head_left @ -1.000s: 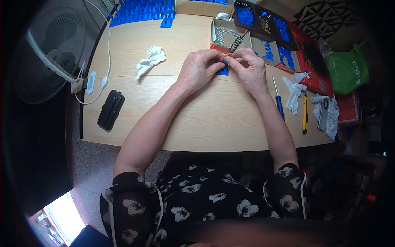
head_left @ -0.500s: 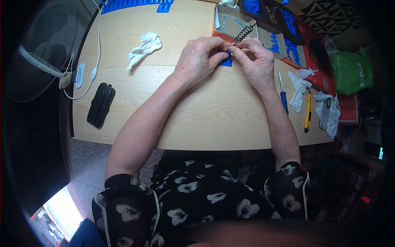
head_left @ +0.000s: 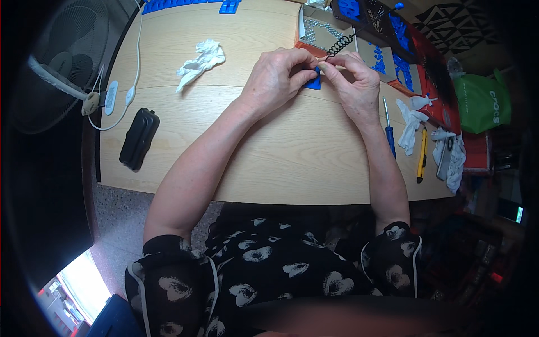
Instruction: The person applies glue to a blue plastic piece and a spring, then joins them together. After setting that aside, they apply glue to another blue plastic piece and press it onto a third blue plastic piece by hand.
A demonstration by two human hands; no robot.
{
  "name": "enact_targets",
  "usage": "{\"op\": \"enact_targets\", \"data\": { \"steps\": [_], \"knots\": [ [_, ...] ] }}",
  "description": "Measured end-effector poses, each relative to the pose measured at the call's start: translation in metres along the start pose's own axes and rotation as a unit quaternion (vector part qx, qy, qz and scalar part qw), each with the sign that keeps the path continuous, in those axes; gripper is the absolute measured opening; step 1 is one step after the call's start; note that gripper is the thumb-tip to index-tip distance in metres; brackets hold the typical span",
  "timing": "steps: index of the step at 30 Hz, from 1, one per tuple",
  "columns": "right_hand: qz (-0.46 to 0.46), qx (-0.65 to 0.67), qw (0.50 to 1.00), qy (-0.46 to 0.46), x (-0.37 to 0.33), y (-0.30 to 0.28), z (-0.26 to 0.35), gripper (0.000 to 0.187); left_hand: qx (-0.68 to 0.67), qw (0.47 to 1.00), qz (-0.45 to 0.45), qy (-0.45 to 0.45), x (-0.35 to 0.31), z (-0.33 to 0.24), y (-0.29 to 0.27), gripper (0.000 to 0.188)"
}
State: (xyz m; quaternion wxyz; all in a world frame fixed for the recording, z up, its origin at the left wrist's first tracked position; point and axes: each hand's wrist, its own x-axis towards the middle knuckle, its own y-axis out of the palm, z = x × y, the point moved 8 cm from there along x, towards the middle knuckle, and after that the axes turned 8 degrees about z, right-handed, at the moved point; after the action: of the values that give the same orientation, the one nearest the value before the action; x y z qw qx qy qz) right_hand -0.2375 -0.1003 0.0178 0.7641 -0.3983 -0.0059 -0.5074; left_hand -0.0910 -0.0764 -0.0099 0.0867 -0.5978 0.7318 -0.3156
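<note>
At the far middle of the table my two hands meet, fingertips close together. My left hand (head_left: pixel 276 76) is closed, its thumb and fingers pinched at a small blue plastic piece (head_left: pixel 315 83) that shows partly below them. My right hand (head_left: pixel 358 87) is closed too, thumb against fingers beside the left fingertips. Whatever it pinches is too small and covered to make out. A black coil (head_left: pixel 340 45) rises just beyond the fingertips; whether a hand touches its lower end I cannot tell.
Beyond the hands stand a cardboard box (head_left: pixel 299 40) of small shiny parts and a dark tray (head_left: pixel 368 35). A screwdriver (head_left: pixel 389 135), yellow cutter (head_left: pixel 421 160) and crumpled tissues (head_left: pixel 412 121) lie right. Leftward are a white tissue (head_left: pixel 202 63), black case (head_left: pixel 139 139) and fan (head_left: pixel 67 67).
The whole view has shifted slightly, so table things appear a little farther right. Both hands keep the same pinched pose at the blue piece.
</note>
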Motion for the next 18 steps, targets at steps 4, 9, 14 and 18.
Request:
{"op": "enact_targets", "data": {
  "steps": [4,9,14,18],
  "knots": [
    [-0.003,-0.005,1.0,0.009,-0.0004,-0.0009,0.0009,0.011,0.004,1.0,-0.004,0.003,0.0001,-0.0004,-0.0001,0.02],
    [-0.009,-0.009,1.0,0.005,-0.0001,-0.0034,-0.0027,0.012,-0.006,1.0,0.003,-0.011,0.0003,0.0003,0.0006,0.02],
    [0.007,-0.001,1.0,0.007,-0.0009,-0.0021,-0.0028,0.013,-0.01,1.0,-0.015,0.004,-0.0004,-0.0011,-0.0014,0.018],
    [0.01,-0.005,1.0,0.009,-0.0003,-0.0008,-0.0031,0.012,-0.001,1.0,0.0,-0.005,0.0004,0.0017,0.0009,0.021]
  ]
}}
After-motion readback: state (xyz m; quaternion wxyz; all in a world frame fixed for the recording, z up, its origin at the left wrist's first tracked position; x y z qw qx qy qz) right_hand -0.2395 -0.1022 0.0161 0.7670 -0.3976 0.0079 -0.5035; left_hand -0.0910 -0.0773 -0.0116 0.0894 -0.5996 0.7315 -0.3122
